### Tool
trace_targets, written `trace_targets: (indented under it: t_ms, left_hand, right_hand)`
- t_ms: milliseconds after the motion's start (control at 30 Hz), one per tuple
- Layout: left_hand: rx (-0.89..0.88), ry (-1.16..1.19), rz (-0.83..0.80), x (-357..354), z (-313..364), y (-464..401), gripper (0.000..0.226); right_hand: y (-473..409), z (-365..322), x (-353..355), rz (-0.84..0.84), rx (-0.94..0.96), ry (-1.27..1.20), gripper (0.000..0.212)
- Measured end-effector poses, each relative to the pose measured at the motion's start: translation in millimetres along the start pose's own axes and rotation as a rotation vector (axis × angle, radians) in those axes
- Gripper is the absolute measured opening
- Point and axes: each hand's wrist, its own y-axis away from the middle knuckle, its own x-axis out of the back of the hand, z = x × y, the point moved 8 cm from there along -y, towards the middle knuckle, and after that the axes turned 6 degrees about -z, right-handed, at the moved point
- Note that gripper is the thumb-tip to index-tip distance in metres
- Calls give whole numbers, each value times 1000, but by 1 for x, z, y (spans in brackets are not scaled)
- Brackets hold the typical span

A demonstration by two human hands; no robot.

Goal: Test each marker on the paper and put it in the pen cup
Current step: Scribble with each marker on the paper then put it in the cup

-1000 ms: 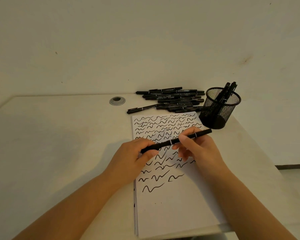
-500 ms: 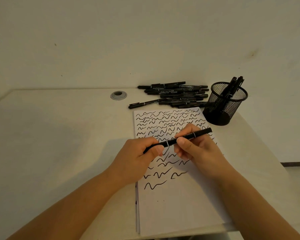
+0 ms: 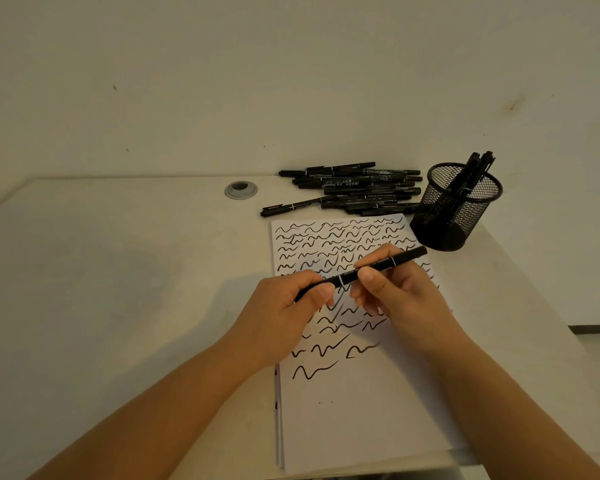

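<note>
Item held: one black marker, slanted, its low end in the left hand and its high end pointing toward the pen cup. Left grip: fingers curled round the lower end, thumb pressed along the barrel. Right hand: thumb and forefinger pinch the barrel near its middle, between two pale bands; the other fingers are loosely curled beneath. Both grips are closed on the same marker, which is raised above the paper. Whether the cap is on cannot be told. Paper: a white sheet, top one of a thin stack, lying on the pale worktop; rows of black squiggles cover its upper half, partly hidden by the two hands, and its lower half is blank. Pen cup: black wire mesh, upright, just beyond the sheet's far right corner, with several black markers leaning inside. Loose pile of markers: black, lying flat along the far edge of the worktop, between the cup and a round grey cable grommet. Backdrop: plain wall.
</note>
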Motion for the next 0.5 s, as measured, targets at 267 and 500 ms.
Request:
trace_targets:
  t_ms: [267,500]
  left_hand:
    - [-3,-187,123,11,-5,2,27]
    - [-121,-400,107,10,21,-1,18]
  right_hand:
    - [12,-27,12,368,223,751,12]
    - [12,-47,-44,37,620,1487,33]
